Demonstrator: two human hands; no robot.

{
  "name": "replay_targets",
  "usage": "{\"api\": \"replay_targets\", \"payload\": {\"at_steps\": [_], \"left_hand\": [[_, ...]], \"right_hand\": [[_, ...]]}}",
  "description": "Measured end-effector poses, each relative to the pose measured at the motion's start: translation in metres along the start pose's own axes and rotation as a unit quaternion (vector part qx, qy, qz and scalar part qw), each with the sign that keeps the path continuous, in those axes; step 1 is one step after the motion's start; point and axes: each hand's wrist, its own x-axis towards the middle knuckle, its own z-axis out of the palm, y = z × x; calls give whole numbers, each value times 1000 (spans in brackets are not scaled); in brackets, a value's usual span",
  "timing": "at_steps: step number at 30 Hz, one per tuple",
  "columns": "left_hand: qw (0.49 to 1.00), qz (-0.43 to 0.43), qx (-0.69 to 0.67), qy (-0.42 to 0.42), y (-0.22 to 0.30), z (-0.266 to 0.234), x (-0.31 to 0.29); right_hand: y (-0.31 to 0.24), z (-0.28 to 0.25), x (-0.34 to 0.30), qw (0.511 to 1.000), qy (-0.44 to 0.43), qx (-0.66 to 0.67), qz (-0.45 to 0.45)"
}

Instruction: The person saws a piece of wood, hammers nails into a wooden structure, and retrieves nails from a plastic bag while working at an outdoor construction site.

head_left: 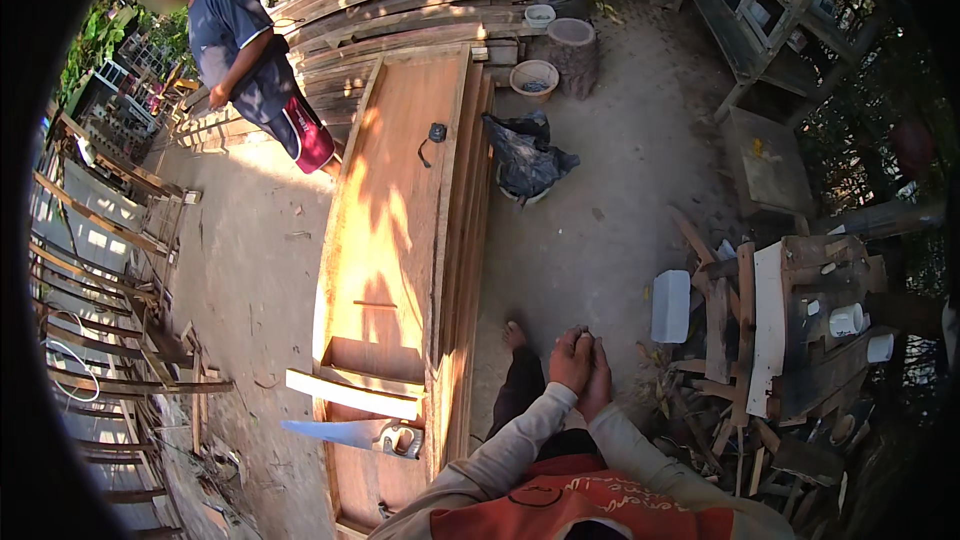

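In front of my body, my left hand and my right hand are pressed together with fingers closed. Whatever may be between them is hidden. To my left lies a stack of long framed wooden panels, apart from both hands. A handsaw rests across the near part of the top panel, its blade pointing left. Just beyond it a pale wooden board lies across the frame. Further up on the panel are a thin wooden strip and a small black object with a cord.
Another person stands beyond the panels at the far left. Long planks are piled behind. A black plastic sheet, a basket and a stump sit right of the stack. Scrap wood and a white container lie right.
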Motion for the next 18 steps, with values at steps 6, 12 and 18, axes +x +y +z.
{"api": "replay_targets", "payload": {"at_steps": [6,12,18], "left_hand": [[989,19,142,-32,8,21,211],[976,149,157,1,101,32,445],[976,155,152,-4,156,44,633]], "right_hand": [[-31,55,218,998,0,12,-66],[-111,115,444,996,-50,4,-71],[-178,168,613,1000,-15,3,-18]]}}
